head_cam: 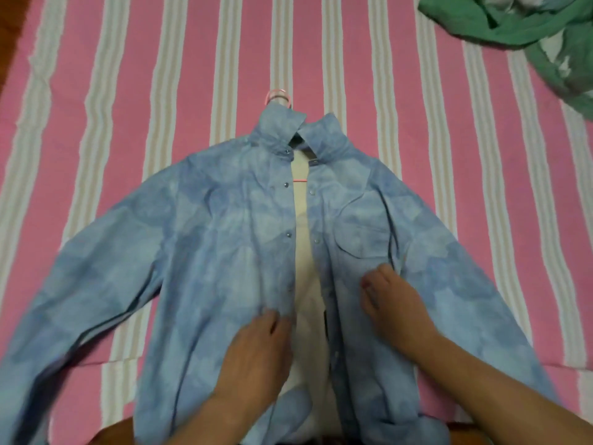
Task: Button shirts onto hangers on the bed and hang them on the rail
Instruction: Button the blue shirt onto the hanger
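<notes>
Shirt: a blue mottled shirt (224,252) lies face up on the bed (128,91), collar at the far end, sleeves spread to both sides, hem toward the person.
Front: unbuttoned, the two panels parted along the middle so the pale inside of the back shows in a narrow strip; snaps run down both edges.
Hanger: a pink hanger (278,97) sits inside the shirt, its hook poking out past the collar and a short piece of its bar showing in the gap under the neck.
Left hand: the left hand (256,351) lies on the left panel just beside the opening, fingertips curled into the cloth at the panel's edge (pinching a fold, as far as the blur lets one see).
Right hand: the right hand (391,300) rests on the right panel just below the chest pocket (362,232), fingers bent and bunching the fabric under them.
Shirt relative to hands: both hands sit on the lower half of the front, one on each side of the gap, well short of the collar.
Other cloth: a green garment (529,24) is heaped at the far right corner of the striped pink bed cover, apart from the shirt.
</notes>
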Available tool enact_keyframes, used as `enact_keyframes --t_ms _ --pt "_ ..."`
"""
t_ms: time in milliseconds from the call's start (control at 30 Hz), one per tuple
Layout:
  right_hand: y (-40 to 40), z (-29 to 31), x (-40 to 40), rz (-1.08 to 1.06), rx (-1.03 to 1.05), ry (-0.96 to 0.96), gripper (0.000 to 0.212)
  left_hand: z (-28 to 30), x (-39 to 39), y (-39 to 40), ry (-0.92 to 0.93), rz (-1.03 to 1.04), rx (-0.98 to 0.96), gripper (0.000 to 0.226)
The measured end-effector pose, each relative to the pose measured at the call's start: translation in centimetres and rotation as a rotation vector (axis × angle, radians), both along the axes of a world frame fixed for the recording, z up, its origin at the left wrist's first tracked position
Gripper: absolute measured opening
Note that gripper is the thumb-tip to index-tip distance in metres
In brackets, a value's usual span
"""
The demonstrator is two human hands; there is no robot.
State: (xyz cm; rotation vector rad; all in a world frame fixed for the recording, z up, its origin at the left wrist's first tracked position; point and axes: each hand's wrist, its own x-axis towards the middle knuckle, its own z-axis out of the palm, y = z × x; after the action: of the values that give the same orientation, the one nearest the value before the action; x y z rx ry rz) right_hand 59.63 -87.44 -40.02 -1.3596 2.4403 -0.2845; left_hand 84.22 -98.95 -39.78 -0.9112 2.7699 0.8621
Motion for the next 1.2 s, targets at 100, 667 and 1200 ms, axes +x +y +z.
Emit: enact_keyframes --t_ms 100,667,1200 --pt "1.1 1.2 7.6 0.230 -0.102 -0.008 0.010 -0.3 1.1 3.3 -0.232 -0.077 0.045 0.027" --pt "11.2 -0.8 11.9 -0.073 0.465 -0.032 0.069 6.5 6.4 4.6 0.229 1.428 0.807 0.035" --pt "13.4 2.6 11.2 -0.127 -0.026 -0.457 0.031 6.5 5.0 11.0 -0.392 0.422 -0.254 0.016"
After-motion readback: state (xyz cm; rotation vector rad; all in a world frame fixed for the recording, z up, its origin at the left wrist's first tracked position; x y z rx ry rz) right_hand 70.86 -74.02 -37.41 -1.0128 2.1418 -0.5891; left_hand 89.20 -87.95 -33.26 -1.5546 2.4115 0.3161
